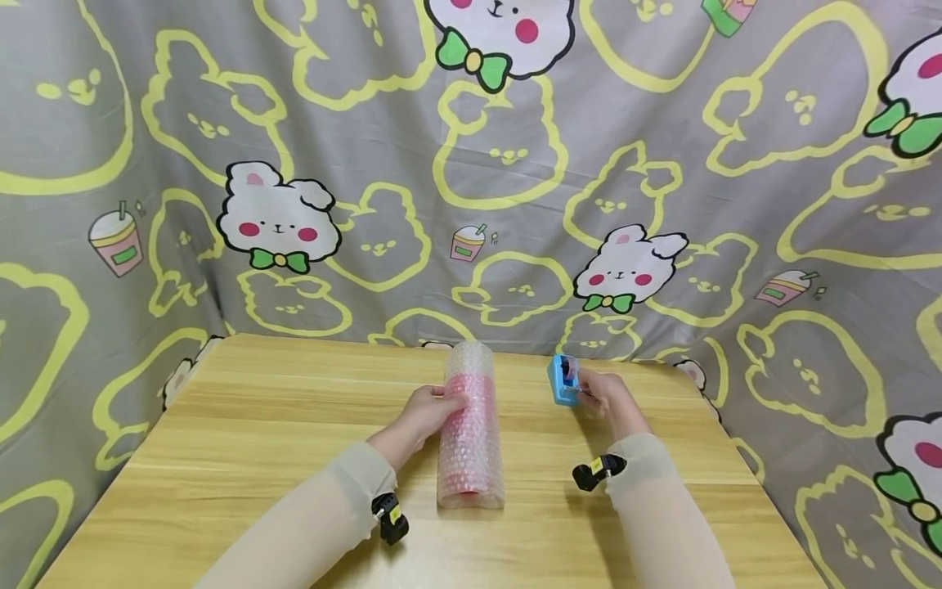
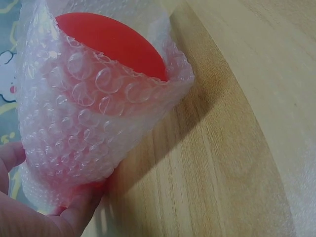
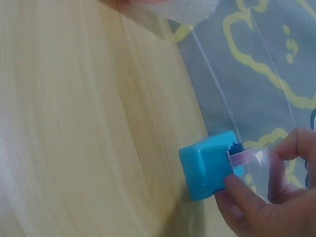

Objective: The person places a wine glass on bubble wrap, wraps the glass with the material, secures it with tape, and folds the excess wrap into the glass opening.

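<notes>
A red cylinder (image 2: 113,42) is rolled in clear bubble wrap (image 1: 469,458) and lies lengthwise on the table; its red end shows in the left wrist view. My left hand (image 1: 427,417) grips the roll from its left side, thumb on top. At the back right stands a blue tape dispenser (image 1: 562,393) with a roll of tape in it. My right hand (image 1: 607,401) holds the dispenser at its right side, the fingers around its cutter end. In the right wrist view, a short strip of clear tape (image 3: 244,157) stretches from the cutter to a bent finger.
The wooden table (image 1: 294,409) ends at a patterned grey curtain (image 1: 508,237) behind and at both sides. Bare wood lies between the roll and the dispenser. Small black cameras (image 1: 599,472) are strapped to both wrists.
</notes>
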`<state>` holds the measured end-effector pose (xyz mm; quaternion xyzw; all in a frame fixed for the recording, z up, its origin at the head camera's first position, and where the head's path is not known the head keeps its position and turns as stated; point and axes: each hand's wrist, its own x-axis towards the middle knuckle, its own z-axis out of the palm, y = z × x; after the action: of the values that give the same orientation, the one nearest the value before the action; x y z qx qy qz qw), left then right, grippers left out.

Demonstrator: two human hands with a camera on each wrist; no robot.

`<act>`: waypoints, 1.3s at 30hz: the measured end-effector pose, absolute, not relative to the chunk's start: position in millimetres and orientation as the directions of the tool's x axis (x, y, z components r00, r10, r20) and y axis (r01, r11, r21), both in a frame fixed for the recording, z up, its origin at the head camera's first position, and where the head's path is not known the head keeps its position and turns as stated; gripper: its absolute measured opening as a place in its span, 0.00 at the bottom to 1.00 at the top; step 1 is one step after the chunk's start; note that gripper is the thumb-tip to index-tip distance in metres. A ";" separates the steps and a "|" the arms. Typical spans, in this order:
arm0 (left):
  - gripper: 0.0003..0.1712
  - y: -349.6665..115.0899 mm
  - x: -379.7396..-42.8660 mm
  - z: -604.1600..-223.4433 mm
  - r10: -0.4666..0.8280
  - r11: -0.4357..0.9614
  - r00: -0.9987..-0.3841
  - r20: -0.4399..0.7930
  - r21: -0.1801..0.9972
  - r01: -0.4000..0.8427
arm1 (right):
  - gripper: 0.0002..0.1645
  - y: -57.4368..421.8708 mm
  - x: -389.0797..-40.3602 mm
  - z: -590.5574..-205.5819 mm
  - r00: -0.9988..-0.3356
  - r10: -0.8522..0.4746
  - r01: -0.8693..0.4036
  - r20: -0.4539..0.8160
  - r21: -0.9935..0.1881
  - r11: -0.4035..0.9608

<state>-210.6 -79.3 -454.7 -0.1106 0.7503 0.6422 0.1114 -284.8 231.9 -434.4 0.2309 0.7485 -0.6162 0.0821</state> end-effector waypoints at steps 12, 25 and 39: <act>0.33 -77.9 -212.1 -455.5 -0.031 0.144 -0.952 -0.306 0.941 -0.307 | 0.07 231.0 -281.8 -432.4 -0.880 0.221 0.462 -0.421 -0.868 0.183; 0.32 -77.0 -214.9 -458.7 -0.025 0.136 -0.950 -0.310 0.941 -0.311 | 0.09 230.2 -276.3 -454.0 -0.852 0.148 0.497 -0.502 -0.865 -0.072; 0.33 -76.2 -214.8 -459.4 -0.031 0.133 -0.948 -0.315 0.939 -0.317 | 0.07 228.3 -275.1 -462.0 -0.846 0.175 0.491 -0.504 -0.864 -0.114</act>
<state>-214.8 -76.2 -459.4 -0.1168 0.7444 0.6481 0.1101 -275.1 228.3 -462.0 0.2539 0.6561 -0.7018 0.1123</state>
